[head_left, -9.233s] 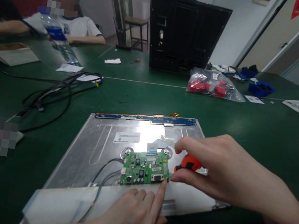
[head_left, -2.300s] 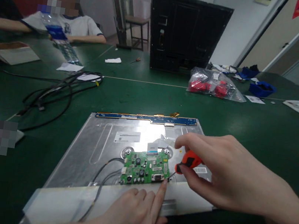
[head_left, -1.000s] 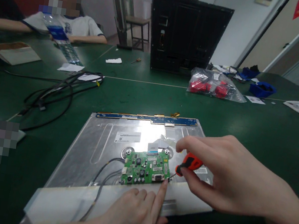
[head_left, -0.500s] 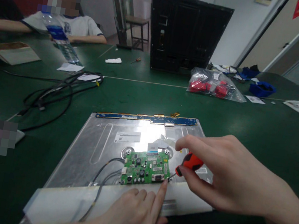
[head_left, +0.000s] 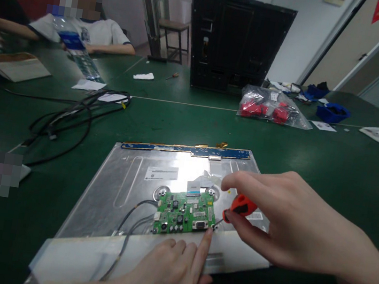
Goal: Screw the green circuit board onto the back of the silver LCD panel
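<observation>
A green circuit board point(head_left: 184, 211) lies on the metal back of a display panel point(head_left: 134, 179), with cables leaving its left side. My right hand point(head_left: 292, 219) grips a red and black screwdriver point(head_left: 242, 207), its index finger raised off the handle. The tilted shaft reaches the board's lower right corner, where the tip meets a small screw. My left hand point(head_left: 174, 268) holds nothing; its index finger is stretched out with the fingertip at that same corner. The other fingers are partly bent over a white sheet point(head_left: 75, 258) along the panel's near edge.
Black cables point(head_left: 80, 111) lie coiled on the green table point(head_left: 178, 121) at left. A bottle point(head_left: 78, 52) stands near a seated person point(head_left: 101, 36). At the back are a black monitor housing point(head_left: 240, 40), a clear bag of red parts point(head_left: 272, 109) and a blue holder point(head_left: 332, 112).
The screwdriver handle has turned slightly in my right hand, its tip still at the corner. My left hand stays put. The other person's hand has come into view at far left.
</observation>
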